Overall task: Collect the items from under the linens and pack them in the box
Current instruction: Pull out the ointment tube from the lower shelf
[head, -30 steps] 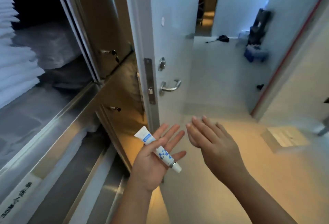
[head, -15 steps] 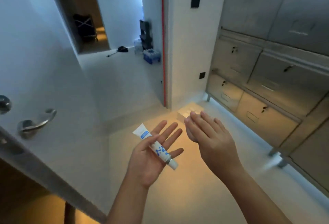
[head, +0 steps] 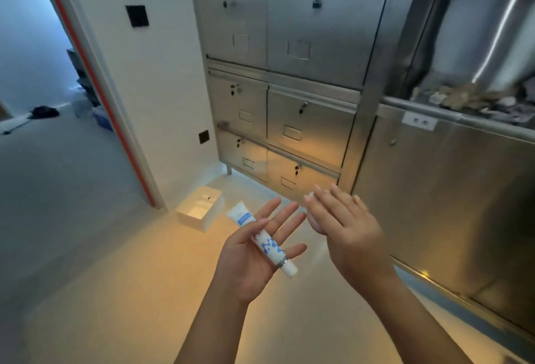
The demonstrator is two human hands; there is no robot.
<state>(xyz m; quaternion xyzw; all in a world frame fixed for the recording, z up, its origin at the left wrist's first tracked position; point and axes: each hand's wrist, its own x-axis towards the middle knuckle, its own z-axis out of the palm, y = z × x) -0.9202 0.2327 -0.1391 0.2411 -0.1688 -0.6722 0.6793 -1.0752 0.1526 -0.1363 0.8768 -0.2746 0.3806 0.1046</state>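
So the view has swung off the linen cupboard, and now the white box (head: 199, 209) sits on the floor ahead. Left hand (head: 254, 253) lies flat under the tube (head: 265, 240); right hand (head: 344, 230) maybe cups something pale, can't tell.

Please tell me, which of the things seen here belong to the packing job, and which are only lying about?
Belong to the job:
- white tube with blue print, lying on the open left hand
- open white box on the floor
- right hand, back toward the camera

Only lying about:
- steel lockers
- dark object on the corridor floor
- blue bin
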